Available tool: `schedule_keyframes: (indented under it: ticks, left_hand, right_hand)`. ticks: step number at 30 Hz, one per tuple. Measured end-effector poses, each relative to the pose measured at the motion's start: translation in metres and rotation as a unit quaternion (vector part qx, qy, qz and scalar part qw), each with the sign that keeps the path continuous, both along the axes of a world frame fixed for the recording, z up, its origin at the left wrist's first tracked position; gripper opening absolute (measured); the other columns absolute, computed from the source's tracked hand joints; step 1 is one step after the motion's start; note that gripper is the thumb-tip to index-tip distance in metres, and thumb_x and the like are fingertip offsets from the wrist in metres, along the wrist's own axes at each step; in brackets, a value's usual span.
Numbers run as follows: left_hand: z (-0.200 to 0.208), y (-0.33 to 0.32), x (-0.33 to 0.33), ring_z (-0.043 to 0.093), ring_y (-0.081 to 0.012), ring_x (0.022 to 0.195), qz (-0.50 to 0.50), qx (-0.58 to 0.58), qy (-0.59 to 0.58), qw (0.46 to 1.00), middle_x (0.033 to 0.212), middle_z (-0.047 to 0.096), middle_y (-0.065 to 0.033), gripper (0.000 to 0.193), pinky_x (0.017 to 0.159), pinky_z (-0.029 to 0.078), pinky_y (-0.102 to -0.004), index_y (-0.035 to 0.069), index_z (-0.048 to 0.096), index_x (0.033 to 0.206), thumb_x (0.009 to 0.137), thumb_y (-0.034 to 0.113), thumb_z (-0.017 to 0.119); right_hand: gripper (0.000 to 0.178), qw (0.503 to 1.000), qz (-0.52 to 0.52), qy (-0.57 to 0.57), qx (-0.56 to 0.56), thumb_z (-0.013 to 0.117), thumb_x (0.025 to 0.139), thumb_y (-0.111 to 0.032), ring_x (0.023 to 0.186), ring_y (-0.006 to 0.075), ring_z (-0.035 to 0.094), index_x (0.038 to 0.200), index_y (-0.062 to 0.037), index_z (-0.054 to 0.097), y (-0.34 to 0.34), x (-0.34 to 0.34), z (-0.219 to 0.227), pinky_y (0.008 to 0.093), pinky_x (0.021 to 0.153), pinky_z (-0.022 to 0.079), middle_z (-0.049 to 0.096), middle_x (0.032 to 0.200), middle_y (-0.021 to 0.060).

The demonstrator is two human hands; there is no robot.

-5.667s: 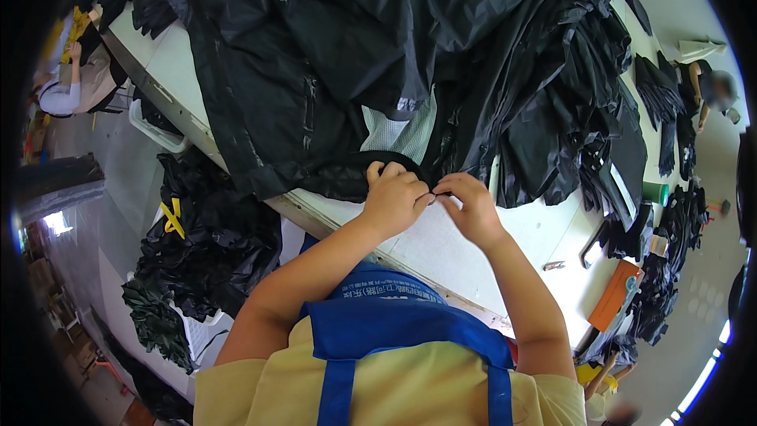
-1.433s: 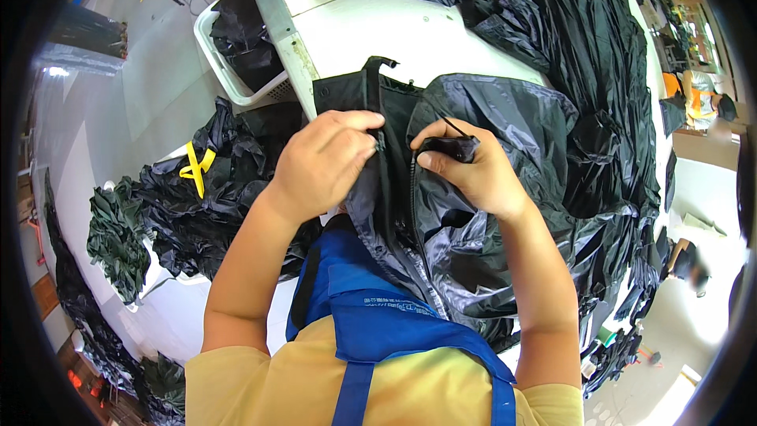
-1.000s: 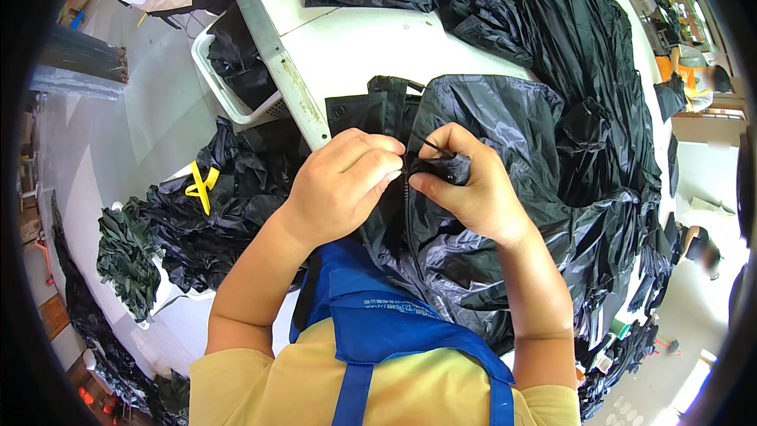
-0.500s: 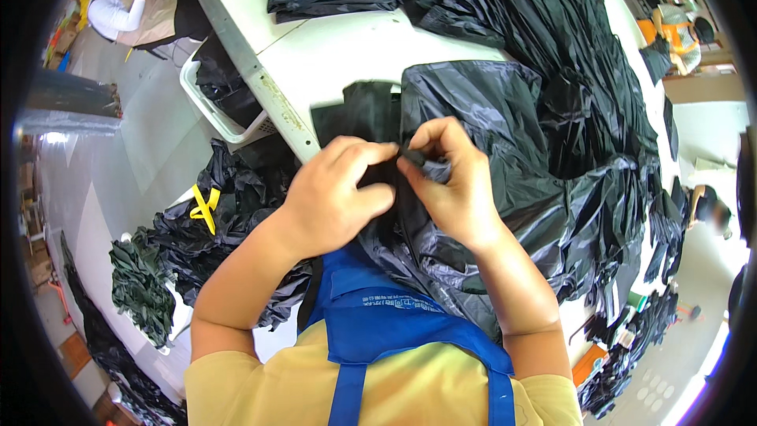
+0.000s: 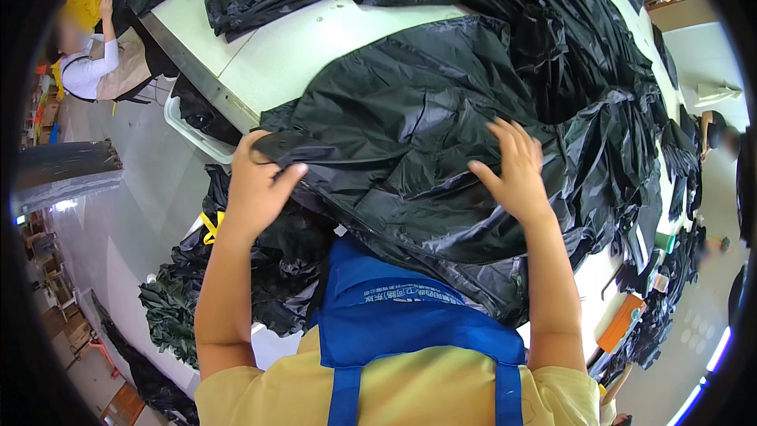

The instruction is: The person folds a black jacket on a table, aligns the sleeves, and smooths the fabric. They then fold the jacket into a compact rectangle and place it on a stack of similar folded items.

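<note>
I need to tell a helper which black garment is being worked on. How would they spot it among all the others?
On the long white table, it is the black jacket spread nearest the person. Unlike the folded stack at the far end or the heaped pile alongside, the left hand grips its edge and the right hand presses flat on it.

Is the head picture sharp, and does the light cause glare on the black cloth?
Head view: hands sharp, left hand and right hand; soft sheen, no hard glare, on the black garment; white table bright; edges bend near the dark rim.
</note>
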State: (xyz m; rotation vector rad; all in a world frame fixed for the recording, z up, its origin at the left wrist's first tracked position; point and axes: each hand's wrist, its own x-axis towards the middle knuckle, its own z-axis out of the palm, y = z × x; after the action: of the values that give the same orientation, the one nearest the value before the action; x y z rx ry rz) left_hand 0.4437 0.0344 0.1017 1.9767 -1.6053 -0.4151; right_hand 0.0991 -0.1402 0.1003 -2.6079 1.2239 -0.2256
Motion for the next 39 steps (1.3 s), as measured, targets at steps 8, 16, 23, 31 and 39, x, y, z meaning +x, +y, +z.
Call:
schedule_keyframes:
  ticks: [8, 16, 23, 31, 39]
  left_hand:
    - [-0.019, 0.031, 0.02, 0.058, -0.0116, 0.092, 0.15, 0.097, 0.456, 0.872, 0.098, 0.067, -0.0015, 0.024, 0.086, 0.044, -0.0271, -0.002, 0.065, 0.108, 0.091, 0.013, 0.06]
    - [-0.031, 0.054, 0.014, 0.058, -0.0189, 0.104, 0.114, 0.108, 0.254, 0.954, 0.112, 0.065, -0.009, 0.028, 0.094, 0.042, -0.0322, -0.003, 0.062, 0.112, 0.089, 0.013, 0.062]
    - [-0.05, 0.075, 0.025, 0.053, -0.0213, 0.116, 0.131, 0.052, 0.282, 0.949, 0.125, 0.06, -0.0117, 0.037, 0.102, 0.037, -0.0323, -0.003, 0.057, 0.125, 0.092, 0.013, 0.06]
    - [-0.064, 0.063, 0.037, 0.049, -0.0203, 0.122, 0.166, 0.067, 0.231, 0.956, 0.133, 0.055, -0.011, 0.042, 0.105, 0.033, -0.0313, -0.003, 0.051, 0.133, 0.096, 0.017, 0.056]
    - [-0.057, 0.035, 0.039, 0.053, -0.0211, 0.119, 0.136, 0.118, 0.205, 0.962, 0.128, 0.06, -0.0105, 0.038, 0.102, 0.036, -0.0306, 0.0, 0.053, 0.131, 0.099, 0.019, 0.051]
  right_hand:
    - [0.075, 0.977, -0.16, 0.141, -0.032, 0.067, 0.084, -0.038, 0.142, 0.0403, 0.021, 0.144, -0.0062, 0.037, 0.045, -0.107, -0.078, 0.0526, 0.116, 0.015, 0.029, 0.153, 0.0163]
    - [0.063, 0.984, -0.102, -0.129, -0.067, 0.07, 0.082, -0.039, 0.12, 0.0373, 0.05, 0.13, -0.0016, 0.051, -0.051, -0.015, -0.074, 0.0485, 0.099, 0.04, 0.052, 0.132, 0.0177]
    - [0.029, 0.982, -0.182, -0.039, 0.02, 0.062, 0.086, -0.032, 0.096, 0.0335, 0.063, 0.096, -0.0057, 0.066, -0.159, -0.013, -0.121, 0.0451, 0.083, 0.049, 0.066, 0.098, 0.0168]
    - [0.04, 0.922, -0.364, -0.088, -0.1, 0.052, 0.093, -0.041, 0.092, 0.0431, 0.061, 0.096, -0.0029, 0.064, -0.266, -0.064, -0.085, 0.046, 0.08, 0.046, 0.065, 0.094, 0.0246]
    - [0.048, 0.926, -0.288, -0.079, -0.231, 0.071, 0.082, -0.031, 0.111, 0.038, 0.055, 0.118, -0.0029, 0.057, -0.225, -0.027, -0.091, 0.0428, 0.094, 0.044, 0.058, 0.118, 0.025]
